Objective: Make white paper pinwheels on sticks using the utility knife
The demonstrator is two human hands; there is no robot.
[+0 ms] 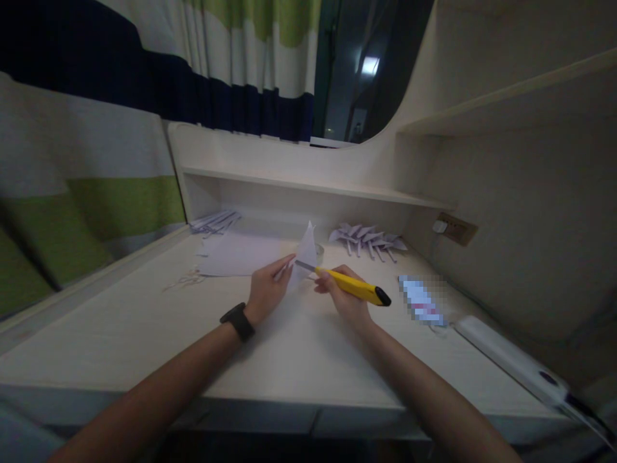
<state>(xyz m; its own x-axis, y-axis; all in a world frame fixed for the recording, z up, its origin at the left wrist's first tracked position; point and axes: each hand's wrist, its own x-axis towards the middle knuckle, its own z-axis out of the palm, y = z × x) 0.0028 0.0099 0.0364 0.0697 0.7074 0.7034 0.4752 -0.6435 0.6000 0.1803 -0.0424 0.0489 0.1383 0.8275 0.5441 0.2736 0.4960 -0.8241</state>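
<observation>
In the middle of the desk, my left hand (268, 288) pinches a folded white sheet of paper (306, 249) that stands up to a point. My right hand (348, 297) is closed around a yellow utility knife (349, 283) with a black end. Its blade points left and reaches the paper close to my left fingertips; whether it is cutting I cannot tell. Behind my left hand lies a stack of white paper (241, 249). A roll of tape, partly hidden, sits just behind the folded paper.
Several folded paper pinwheels (369, 239) lie at the back right, and thin rolled paper sticks (216, 222) at the back left. Paper scraps (186, 279) are left of the stack. On the right are a blurred-out phone (421, 301), a long white power strip (511, 357) and a wall socket (456, 228).
</observation>
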